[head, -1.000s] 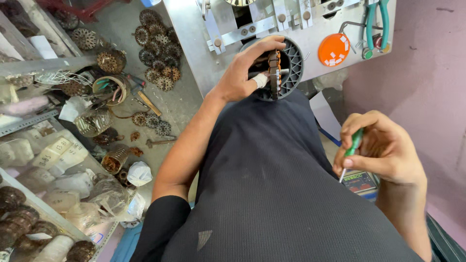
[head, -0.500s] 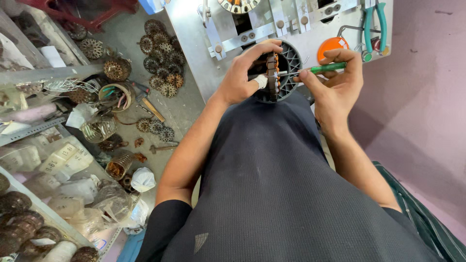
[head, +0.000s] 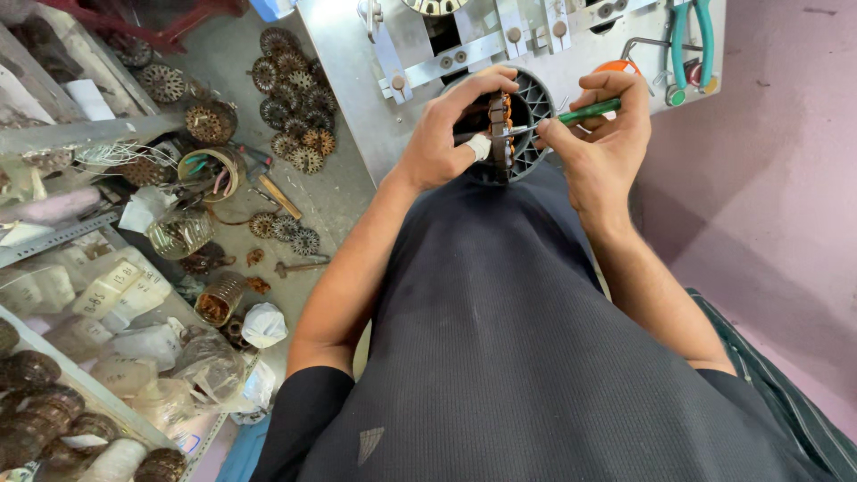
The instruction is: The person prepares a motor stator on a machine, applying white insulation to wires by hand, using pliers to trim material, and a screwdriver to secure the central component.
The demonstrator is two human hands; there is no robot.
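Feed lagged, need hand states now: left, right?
Left hand: closed on the stator.
Right hand: closed on the green-handled tool.

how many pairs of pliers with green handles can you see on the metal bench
1. The green-handled pliers lie at the top right corner of the metal bench, beyond the right hand, which holds a green-handled tool. More may lie beyond the frame's edge.

Loose stators (head: pixel 290 67) crowding floor leftward
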